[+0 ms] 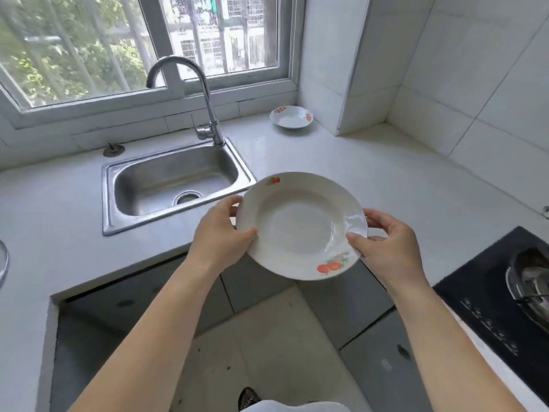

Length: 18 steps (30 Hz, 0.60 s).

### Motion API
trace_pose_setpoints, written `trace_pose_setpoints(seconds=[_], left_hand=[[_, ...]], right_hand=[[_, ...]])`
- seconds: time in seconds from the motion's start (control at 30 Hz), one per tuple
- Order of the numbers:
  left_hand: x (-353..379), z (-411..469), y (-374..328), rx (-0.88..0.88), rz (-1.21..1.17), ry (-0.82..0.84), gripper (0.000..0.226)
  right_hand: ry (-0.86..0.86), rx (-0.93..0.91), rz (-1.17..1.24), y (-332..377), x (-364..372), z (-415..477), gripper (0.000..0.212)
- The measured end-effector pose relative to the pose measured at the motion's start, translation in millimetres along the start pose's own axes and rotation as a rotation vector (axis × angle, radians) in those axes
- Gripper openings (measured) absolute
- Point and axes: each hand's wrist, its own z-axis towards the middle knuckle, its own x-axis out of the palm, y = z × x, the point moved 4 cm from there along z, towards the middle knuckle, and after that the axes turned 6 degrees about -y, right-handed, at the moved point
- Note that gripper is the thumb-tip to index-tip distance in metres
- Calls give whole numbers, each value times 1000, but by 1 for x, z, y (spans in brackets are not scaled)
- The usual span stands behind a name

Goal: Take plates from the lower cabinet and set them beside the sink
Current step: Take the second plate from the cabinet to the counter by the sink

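Observation:
I hold a white deep plate (300,226) with red fruit prints on its rim, level, above the counter's front edge just right of the steel sink (175,181). My left hand (221,233) grips its left rim and my right hand (386,242) grips its right rim. A second white plate with red marks (291,116) lies on the counter at the back, near the wall corner right of the tap.
A curved tap (205,96) rises behind the sink under the window. A black cooktop (487,301) with a steel pot (531,281) is at the right. White counter (341,156) runs around the corner. A sink stopper (113,149) lies back left. Grey cabinet fronts stand below the counter.

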Motion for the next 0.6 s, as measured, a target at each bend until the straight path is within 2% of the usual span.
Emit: trace_pose_setpoints(seconds=[0.23,0.37,0.6], left_hand=[[16,101,3,-39,-48,61,54],[28,147,-3,-61,-97,42,52],[63,286,-13,-107,-23,13,47]], right_hand=[[-24,64,-1,-2,46,84,39],[-35,52,11,3,65,133,40],[15,75,10,8,127,279,41]])
